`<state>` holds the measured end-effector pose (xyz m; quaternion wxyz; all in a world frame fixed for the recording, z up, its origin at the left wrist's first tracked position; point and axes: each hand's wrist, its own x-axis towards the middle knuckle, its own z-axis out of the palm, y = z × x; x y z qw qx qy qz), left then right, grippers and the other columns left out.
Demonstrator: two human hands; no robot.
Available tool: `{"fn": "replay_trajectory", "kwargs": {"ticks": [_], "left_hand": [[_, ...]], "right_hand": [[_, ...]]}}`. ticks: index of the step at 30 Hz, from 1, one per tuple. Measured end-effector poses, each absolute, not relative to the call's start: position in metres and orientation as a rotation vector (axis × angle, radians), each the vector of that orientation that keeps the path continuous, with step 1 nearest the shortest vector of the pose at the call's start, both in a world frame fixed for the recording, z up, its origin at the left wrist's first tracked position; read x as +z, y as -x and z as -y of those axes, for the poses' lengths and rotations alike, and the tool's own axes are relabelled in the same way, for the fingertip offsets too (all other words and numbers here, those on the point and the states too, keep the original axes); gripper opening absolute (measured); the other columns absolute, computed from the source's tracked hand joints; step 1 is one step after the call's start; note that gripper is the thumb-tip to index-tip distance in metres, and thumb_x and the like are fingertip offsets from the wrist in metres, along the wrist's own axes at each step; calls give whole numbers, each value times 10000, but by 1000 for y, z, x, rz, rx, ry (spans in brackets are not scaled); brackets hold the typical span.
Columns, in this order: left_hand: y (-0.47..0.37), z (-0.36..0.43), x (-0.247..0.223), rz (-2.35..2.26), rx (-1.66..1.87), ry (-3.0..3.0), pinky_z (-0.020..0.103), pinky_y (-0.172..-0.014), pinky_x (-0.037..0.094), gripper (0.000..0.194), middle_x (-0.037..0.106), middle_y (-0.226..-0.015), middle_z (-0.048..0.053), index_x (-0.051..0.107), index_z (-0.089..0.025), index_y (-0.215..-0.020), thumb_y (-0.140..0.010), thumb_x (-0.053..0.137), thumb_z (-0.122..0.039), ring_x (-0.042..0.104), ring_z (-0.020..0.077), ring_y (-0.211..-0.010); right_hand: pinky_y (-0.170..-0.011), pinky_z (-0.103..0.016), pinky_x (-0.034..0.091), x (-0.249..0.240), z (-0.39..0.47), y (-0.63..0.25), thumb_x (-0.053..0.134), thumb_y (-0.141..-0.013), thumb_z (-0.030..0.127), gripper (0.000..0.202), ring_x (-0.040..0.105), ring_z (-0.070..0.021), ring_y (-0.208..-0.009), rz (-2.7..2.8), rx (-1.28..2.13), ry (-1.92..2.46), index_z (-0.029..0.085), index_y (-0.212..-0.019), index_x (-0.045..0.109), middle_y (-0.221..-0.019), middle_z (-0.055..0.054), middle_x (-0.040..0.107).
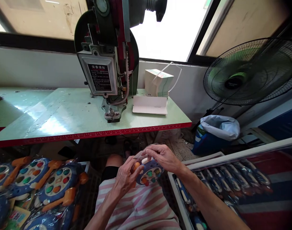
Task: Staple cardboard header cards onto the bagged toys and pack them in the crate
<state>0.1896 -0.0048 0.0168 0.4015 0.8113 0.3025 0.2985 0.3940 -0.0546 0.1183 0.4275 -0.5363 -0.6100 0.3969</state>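
A blue toy (149,172) with a pale face and coloured round pieces rests over my lap, wrapped in clear plastic. My left hand (127,174) grips its left side, beside an orange part (136,165). Over the toy's top edge, my right hand (161,155) has its fingers bent together on the clear plastic, near a white part (145,161).
A green table (64,111) with a red edge carries a machine (102,73), a stack of cards (158,83) and an open white box (149,105). Bagged toys (57,182) lie at left; a crate (181,195) of more stands at right, near a fan (234,81) and a sack (216,131).
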Motion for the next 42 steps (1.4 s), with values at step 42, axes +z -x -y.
{"fn": "replay_trajectory", "kwargs": {"ticks": [42], "left_hand": [[-49,-36,31,-1358,1190,-1205,230,-630,533,534,765,-951,76,803,-159,-975,-866,648,-658,672,208,-810]], "right_hand": [[-700,-289,500,34,-1,-301,418,-1048,482,408,645,-192,-665,1166,490,1482,214,-928,701,-713,-32,691]]}}
